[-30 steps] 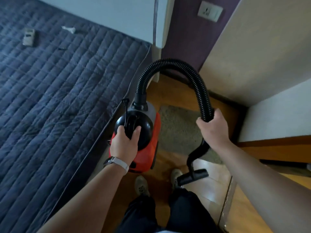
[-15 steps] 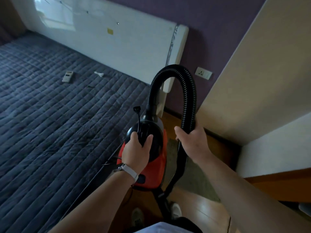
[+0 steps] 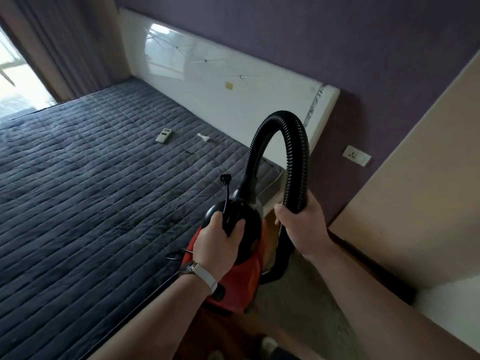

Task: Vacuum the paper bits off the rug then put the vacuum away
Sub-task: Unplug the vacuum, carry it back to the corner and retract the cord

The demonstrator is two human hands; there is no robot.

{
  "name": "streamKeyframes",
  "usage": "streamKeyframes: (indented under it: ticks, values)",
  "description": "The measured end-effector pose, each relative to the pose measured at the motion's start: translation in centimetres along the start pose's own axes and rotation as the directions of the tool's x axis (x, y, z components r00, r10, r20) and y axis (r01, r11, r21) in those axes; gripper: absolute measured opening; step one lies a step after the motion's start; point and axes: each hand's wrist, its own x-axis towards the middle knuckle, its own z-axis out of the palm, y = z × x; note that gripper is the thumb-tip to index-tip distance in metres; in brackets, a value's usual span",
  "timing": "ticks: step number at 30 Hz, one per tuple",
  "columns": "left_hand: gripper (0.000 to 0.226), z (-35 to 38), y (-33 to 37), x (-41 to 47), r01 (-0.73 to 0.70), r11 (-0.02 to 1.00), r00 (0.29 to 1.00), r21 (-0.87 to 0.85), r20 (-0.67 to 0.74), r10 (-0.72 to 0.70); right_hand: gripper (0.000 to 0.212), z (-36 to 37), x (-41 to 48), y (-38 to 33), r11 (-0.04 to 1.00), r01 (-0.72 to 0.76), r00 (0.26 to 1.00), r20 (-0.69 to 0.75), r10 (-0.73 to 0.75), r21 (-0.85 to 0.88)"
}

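Observation:
A small red and black canister vacuum [image 3: 241,279] hangs off the floor beside the bed. My left hand [image 3: 217,242] is closed around its black top handle. A ribbed black hose [image 3: 283,126] arches up from the canister and comes down into my right hand [image 3: 302,227], which grips it near the wand. The wand's lower part is mostly hidden behind my hand and the canister. A grey-green rug [image 3: 298,302] lies on the wooden floor below my arms; I see no paper bits on its visible part.
A bed with a dark quilted cover [image 3: 91,203] fills the left, with a white remote [image 3: 164,135] and a crumpled white scrap [image 3: 203,137] on it. A white headboard [image 3: 233,100], a wall socket [image 3: 356,156] and a beige cabinet side [image 3: 415,178] stand ahead and right.
The view has tilted upward from the floor toward the headboard. Both hands have kept their grip, and the vacuum has been carried higher, with the nozzle and my feet now mostly out of view.

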Motion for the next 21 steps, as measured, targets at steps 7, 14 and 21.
streamKeyframes:
  ticks: [7, 14, 21]
  values:
    - [0.031, -1.3, 1.1, -0.5, 0.180, 0.984, 0.951, 0.007, -0.256, -0.172, 0.038, 0.8, 3.7, -0.9, 0.994, 0.050, 0.946, 0.313, -0.080, 0.101]
    - [0.028, -3.3, -0.2, -3.3, 0.344, 0.934, 0.787, -0.101, -0.512, -0.345, 0.021, 5.3, 4.2, -2.2, 0.985, 0.155, 0.831, 0.529, -0.174, 0.080]
    - [0.030, -8.2, -3.4, -9.9, 0.428, 0.880, 0.570, -0.207, -0.693, -0.441, 0.026, 11.9, -0.3, -5.2, 0.974, 0.210, 0.625, 0.756, -0.196, 0.079]
